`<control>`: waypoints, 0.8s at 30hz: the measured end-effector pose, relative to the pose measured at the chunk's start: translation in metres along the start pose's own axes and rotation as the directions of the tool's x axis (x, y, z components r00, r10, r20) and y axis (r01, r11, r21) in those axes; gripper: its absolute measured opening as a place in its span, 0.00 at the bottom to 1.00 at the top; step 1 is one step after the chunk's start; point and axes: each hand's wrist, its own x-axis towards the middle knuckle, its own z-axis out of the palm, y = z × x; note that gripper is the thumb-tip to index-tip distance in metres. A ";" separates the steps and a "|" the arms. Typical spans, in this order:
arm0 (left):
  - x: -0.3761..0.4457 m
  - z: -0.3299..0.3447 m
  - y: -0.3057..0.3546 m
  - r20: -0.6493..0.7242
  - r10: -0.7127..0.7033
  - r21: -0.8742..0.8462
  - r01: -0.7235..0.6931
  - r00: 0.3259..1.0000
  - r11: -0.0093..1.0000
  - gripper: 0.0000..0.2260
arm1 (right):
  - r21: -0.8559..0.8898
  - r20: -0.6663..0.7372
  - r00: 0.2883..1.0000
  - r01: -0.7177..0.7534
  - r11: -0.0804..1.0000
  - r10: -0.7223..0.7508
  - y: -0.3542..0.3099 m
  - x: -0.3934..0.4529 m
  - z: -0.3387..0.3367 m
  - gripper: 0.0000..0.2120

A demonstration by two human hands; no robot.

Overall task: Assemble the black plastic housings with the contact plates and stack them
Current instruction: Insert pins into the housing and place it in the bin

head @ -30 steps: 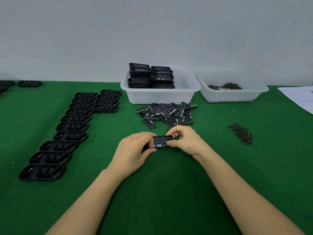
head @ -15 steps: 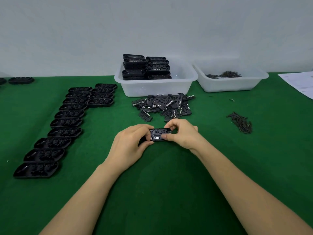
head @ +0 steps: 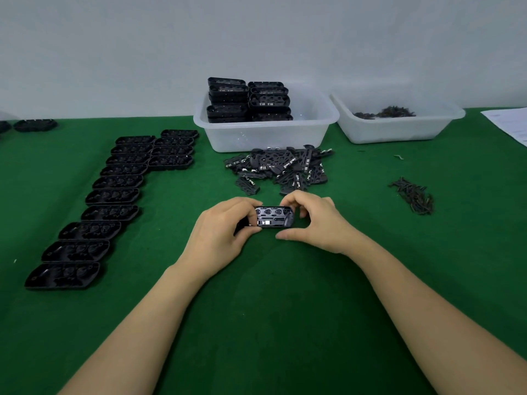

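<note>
A black plastic housing [head: 273, 217] with a contact plate in it lies between my hands at the middle of the green table. My left hand [head: 225, 232] grips its left end. My right hand [head: 312, 220] curls around its right end, fingertips on the far edge, thumb stretched along the mat below it. Behind them lies a loose heap of contact plates [head: 281, 168]. Several empty housings [head: 112, 195] lie in rows on the left. Stacked housings [head: 248, 99] fill the left side of a white bin [head: 265, 135].
A second white bin [head: 399, 126] at the back right holds dark screws. A small pile of screws [head: 415, 195] lies on the mat to the right. Paper sheets [head: 507, 124] lie at the far right edge. More housings [head: 34, 125] sit at the far left.
The view tilted, so everything sits a little lower in frame. My right thumb has come off the housing's front and now stretches along the mat below it.
</note>
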 end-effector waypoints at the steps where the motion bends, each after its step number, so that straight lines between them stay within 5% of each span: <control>1: 0.000 0.000 0.000 0.000 -0.005 -0.001 0.005 1.000 1.000 0.08 | 0.015 -0.039 0.999 0.014 1.000 -0.013 0.001 0.000 0.001 0.19; 11: 0.002 0.000 -0.003 0.004 -0.153 -0.091 0.153 0.988 0.984 0.12 | 0.036 -0.202 0.970 0.146 0.989 -0.136 0.001 0.001 0.007 0.16; 20: 0.000 0.002 -0.004 0.068 -0.203 -0.117 0.210 0.977 0.971 0.14 | -0.001 -0.148 0.987 0.057 0.998 -0.056 0.000 0.001 0.007 0.20; 24: -0.001 0.001 0.000 0.089 -0.215 0.001 0.216 0.972 0.976 0.18 | -0.035 -0.122 0.992 0.017 0.999 -0.022 0.002 -0.001 0.010 0.26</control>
